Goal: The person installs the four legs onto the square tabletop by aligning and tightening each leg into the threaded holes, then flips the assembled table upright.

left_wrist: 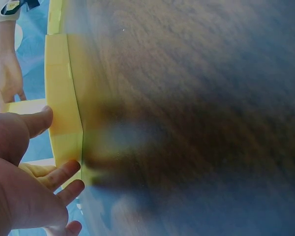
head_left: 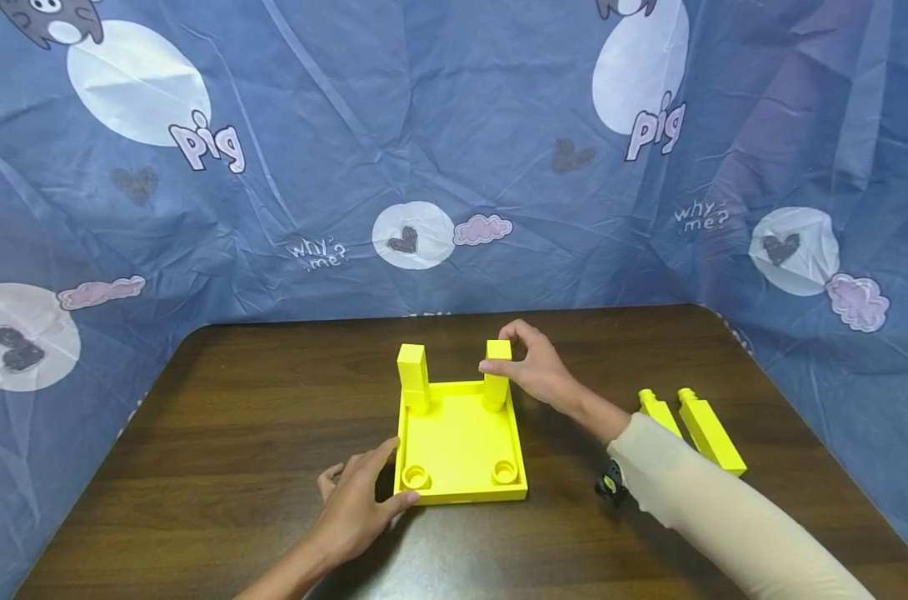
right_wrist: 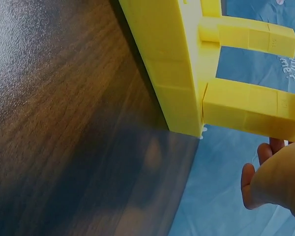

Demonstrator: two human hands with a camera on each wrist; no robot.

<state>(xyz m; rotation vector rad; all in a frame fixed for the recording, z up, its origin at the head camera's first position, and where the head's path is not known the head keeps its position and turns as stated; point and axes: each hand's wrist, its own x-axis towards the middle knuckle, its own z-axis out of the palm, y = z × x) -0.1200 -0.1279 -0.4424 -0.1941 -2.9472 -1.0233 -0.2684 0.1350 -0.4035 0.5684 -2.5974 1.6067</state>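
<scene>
A square yellow tray (head_left: 461, 446) with a low rim lies on the table. My left hand (head_left: 356, 504) holds its near left corner, thumb along the front wall and fingers at the left wall. At the far right corner stands a square yellow post (head_left: 496, 392), gripped near its top between the thumb and fingers of my right hand (head_left: 536, 367). A matching post (head_left: 413, 375) rises from the far left corner. Round sockets show in the near left (head_left: 416, 477) and near right (head_left: 505, 472) corners. In the right wrist view, the gripped post (right_wrist: 246, 108) meets the tray's corner.
Two loose yellow posts with round ridged ends, one inner (head_left: 660, 412) and one outer (head_left: 712, 433), lie on the right of the brown wooden table (head_left: 236, 450), partly behind the right sleeve (head_left: 724, 500). A blue printed cloth (head_left: 334, 167) hangs behind the table.
</scene>
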